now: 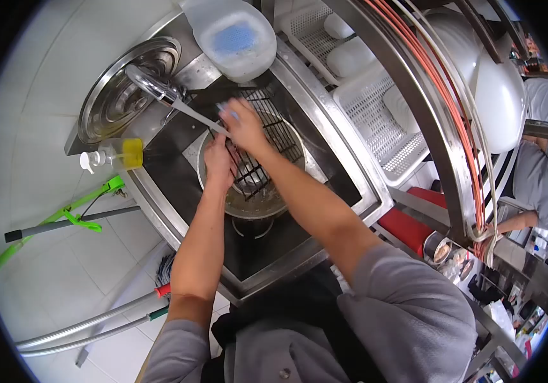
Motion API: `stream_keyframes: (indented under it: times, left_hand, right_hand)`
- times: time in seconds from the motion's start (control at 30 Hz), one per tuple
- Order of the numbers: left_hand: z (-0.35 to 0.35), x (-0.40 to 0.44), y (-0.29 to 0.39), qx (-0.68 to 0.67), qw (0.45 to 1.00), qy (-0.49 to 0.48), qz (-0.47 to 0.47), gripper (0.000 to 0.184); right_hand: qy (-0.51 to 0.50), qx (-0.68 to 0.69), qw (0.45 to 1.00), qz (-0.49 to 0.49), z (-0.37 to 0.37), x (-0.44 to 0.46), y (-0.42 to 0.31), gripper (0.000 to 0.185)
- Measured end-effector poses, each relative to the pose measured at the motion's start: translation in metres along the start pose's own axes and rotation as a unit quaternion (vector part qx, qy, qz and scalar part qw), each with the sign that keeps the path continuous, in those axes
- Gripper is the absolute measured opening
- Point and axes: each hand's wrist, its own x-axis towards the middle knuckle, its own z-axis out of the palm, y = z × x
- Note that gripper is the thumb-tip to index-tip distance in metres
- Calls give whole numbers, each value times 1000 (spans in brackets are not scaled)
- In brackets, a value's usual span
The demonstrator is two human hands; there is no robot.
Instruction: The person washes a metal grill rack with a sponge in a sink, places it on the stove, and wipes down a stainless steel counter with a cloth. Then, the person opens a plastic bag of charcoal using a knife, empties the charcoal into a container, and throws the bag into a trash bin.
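A black wire grate [278, 136] is held tilted over a round metal pot [258, 209] in the sink. My left hand [219, 164] is closed on the grate's near left side. Above it, my right hand [244, 127] is over the grate, fingers curled and blurred by motion. A small light-blue thing [227, 110] shows at its fingertips; its kind is unclear. From the chrome faucet [148, 83], a stream of water [200, 117] falls towards my hands. Cloudy liquid lies in the pot.
Round metal lids [105, 105] lean behind the faucet. A pump bottle with yellow liquid [128, 153] stands at the sink's left. A whitish container [248, 60] with something blue inside sits at the far edge. White perforated baskets [376, 153] and a metal post [436, 121] flank the right side.
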Motion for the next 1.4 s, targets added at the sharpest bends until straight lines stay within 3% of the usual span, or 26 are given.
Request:
stream_keyframes:
  times: [0.1,0.17,0.23,0.27,0.4,0.47,0.53,0.63,0.67,0.73,0.83,0.93,1.03,1.1,1.17,1.3,1.37,1.4]
  left_hand:
    - [4,3,5,56,998,-6,28,23]
    - [8,3,3,30,999,-9,37,22]
    - [17,-10,14,-39,998,57,-13,19]
    - [9,-15,17,-30,999,23,-29,14]
    - [-16,-12,-7,-6,1000,-8,3,15]
    - [-37,6,-12,3,1000,-19,1,18]
    - [-33,2,-9,-10,1000,-8,-4,19]
    - [-16,-7,2,-3,1000,8,-10,19]
    - [-19,-19,-2,16,999,25,-22,17]
    - [-23,-15,-5,6,1000,14,-5,18]
    - [-35,-7,-11,9,1000,-13,-4,21]
    - [-38,-7,-5,7,1000,9,-15,23]
    - [-37,-17,-11,7,999,19,-27,26]
    - [-47,-5,-19,-15,1000,-3,-6,26]
    - [-46,-4,-17,-23,999,14,-19,28]
    - [-50,-15,-21,-18,999,8,-38,29]
    - [-50,-8,-20,-23,999,10,-42,30]
    - [-54,-1,-19,3,1000,-10,-23,31]
  right_hand:
    - [-34,24,999,30,-5,9,-9,12]
    - [-54,39,998,14,-38,-46,-12,11]
    - [-67,44,997,1,-49,-83,-22,11]
    - [-83,47,995,-11,-50,-89,-22,11]
    - [-55,-68,992,92,8,-1,20,14]
    - [-102,-40,992,67,10,-6,21,17]
    - [-86,-19,996,-26,-28,-71,21,16]
    - [-46,-25,996,-76,-43,-108,11,15]
    - [-23,-72,997,30,-21,-90,25,15]
    - [26,-34,993,111,17,-16,40,15]
    - [-50,-62,996,32,1,-26,44,15]
    - [-82,-31,996,-1,-53,-115,21,17]
    - [-29,-79,996,27,-20,-87,42,15]
    - [-47,-81,992,85,13,-19,45,10]
    - [-76,-98,991,40,14,-23,57,9]
    - [-65,-122,988,61,-24,-94,40,12]
    - [-143,-130,980,48,-31,-88,45,23]
    - [-135,-134,981,49,-24,-71,43,20]
